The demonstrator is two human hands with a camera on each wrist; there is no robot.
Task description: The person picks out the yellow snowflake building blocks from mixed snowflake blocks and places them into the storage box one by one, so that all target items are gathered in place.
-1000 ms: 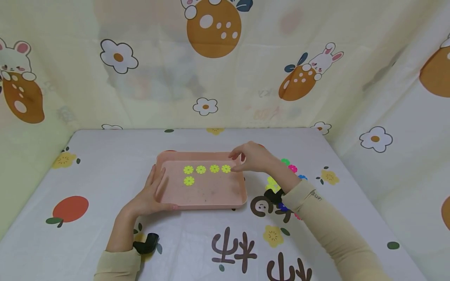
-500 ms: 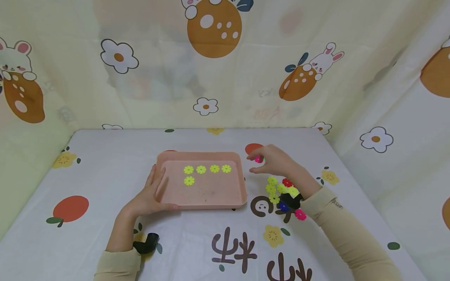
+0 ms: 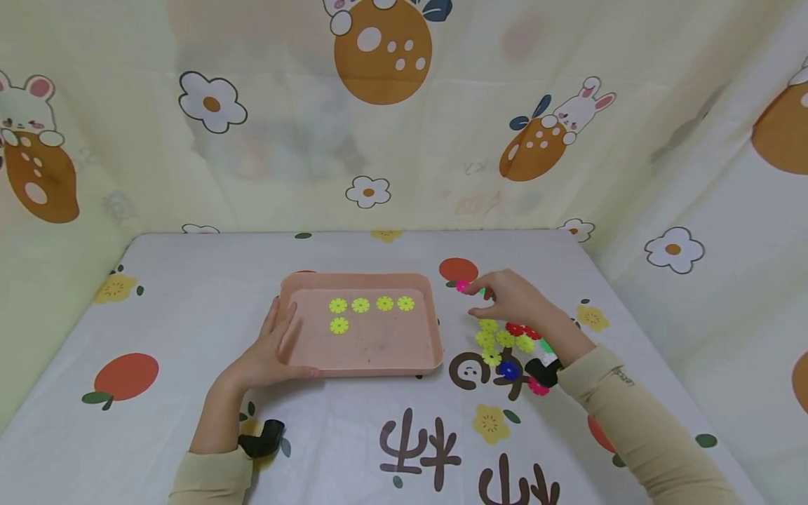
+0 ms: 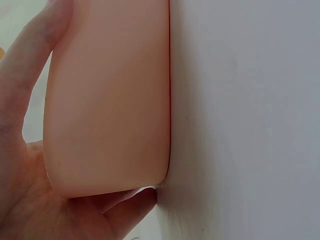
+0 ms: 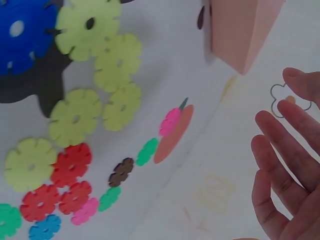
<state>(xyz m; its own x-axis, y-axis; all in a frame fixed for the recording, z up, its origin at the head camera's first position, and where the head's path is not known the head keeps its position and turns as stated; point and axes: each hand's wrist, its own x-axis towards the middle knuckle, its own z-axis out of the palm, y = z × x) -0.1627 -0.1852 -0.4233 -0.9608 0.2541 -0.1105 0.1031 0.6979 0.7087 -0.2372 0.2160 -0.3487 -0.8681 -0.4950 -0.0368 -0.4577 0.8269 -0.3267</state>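
Observation:
A shallow pink tray (image 3: 404, 351) lies on the table, with several yellow notched plastic discs (image 3: 385, 303) inside, set in a row and one below its left end. My left hand (image 3: 264, 359) holds the tray's near left corner, thumb along the front wall and fingers on the left side; in the left wrist view the palm (image 4: 45, 210) wraps that corner. To the right of the tray, my right hand (image 3: 514, 300) hovers above loose discs, thumb and fingers parted and nothing between them. In the right wrist view its fingers (image 5: 280, 160) are spread apart.
Loose discs lie right of the tray: yellow (image 5: 75, 117), red (image 5: 41, 202), blue (image 5: 22, 32), green (image 5: 147, 151), pink (image 5: 170, 121) and a brown one (image 5: 121, 172). A patterned cloth (image 3: 315, 435) covers the table. A printed curtain (image 3: 284, 161) hangs behind.
My right hand has moved from the tray's right end, beside the last yellow disc in the row, rightward over the loose discs. The left hand and tray have stayed put.

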